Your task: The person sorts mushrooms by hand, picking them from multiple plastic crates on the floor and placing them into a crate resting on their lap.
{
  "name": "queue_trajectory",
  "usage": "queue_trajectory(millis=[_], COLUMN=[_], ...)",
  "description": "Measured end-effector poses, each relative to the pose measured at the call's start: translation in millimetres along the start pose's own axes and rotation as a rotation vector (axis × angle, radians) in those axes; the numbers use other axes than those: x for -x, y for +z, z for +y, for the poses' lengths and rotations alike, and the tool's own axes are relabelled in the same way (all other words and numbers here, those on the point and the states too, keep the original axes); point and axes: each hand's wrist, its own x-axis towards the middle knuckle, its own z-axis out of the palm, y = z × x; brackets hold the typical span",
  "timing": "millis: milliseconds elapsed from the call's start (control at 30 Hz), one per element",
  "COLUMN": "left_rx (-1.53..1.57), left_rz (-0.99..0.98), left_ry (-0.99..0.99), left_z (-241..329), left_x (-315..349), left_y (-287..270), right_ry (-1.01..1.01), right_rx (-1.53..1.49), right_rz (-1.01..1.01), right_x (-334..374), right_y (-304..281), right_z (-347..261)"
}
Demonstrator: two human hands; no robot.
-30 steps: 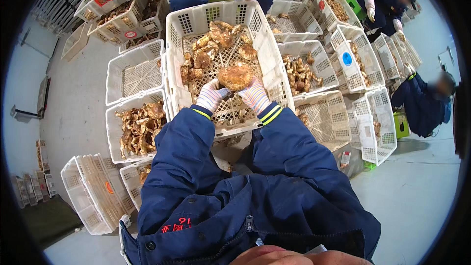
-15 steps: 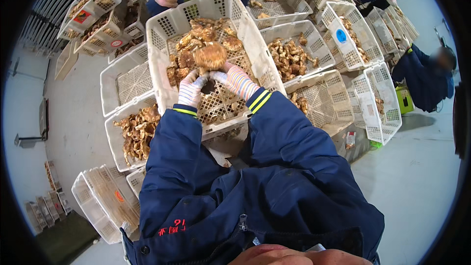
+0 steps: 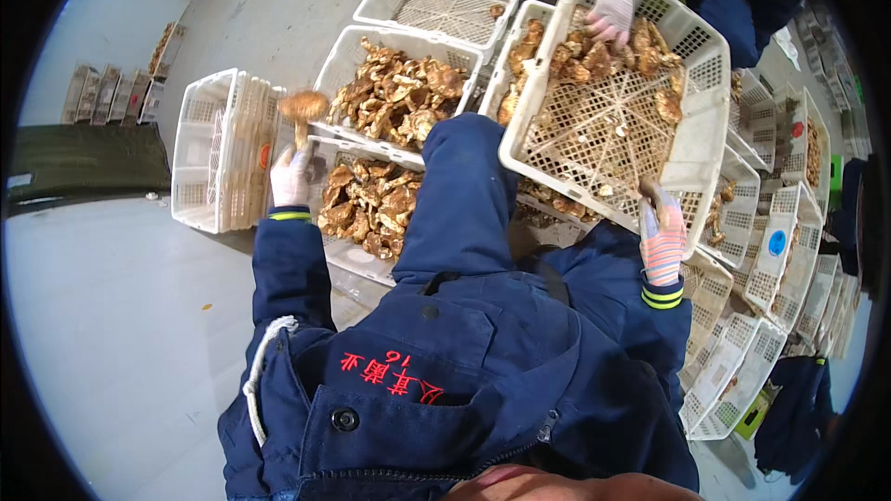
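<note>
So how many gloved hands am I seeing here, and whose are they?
Wearer's own gloved hands: 2 (left hand, right hand)
Co-worker's gloved hand: 1
Total: 3
Only the left hand holds up a mushroom.

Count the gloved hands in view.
3: left hand holding a mushroom; right hand at the big crate; a co-worker's hand reaching into it. Others may be hidden.

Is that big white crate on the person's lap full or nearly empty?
Nearly empty: the crate shows mostly bare mesh, with mushrooms only at its far end.
</note>
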Motion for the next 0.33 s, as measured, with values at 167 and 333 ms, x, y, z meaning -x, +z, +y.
queue_trajectory(millis=[167, 333], left_rx=[-0.016, 0.234], left_rz=[0.235, 0.101], left_ry=[-0.429, -0.781], left_z=[-127, -350], left_x=[32, -13], left_y=[-31, -91], right_ry=[0.031, 0.061], right_rx=[0.248, 0.209], right_rz=[-0.009, -0.112], right_x=[-1, -12], right_y=[15, 25], right_z=[10, 16])
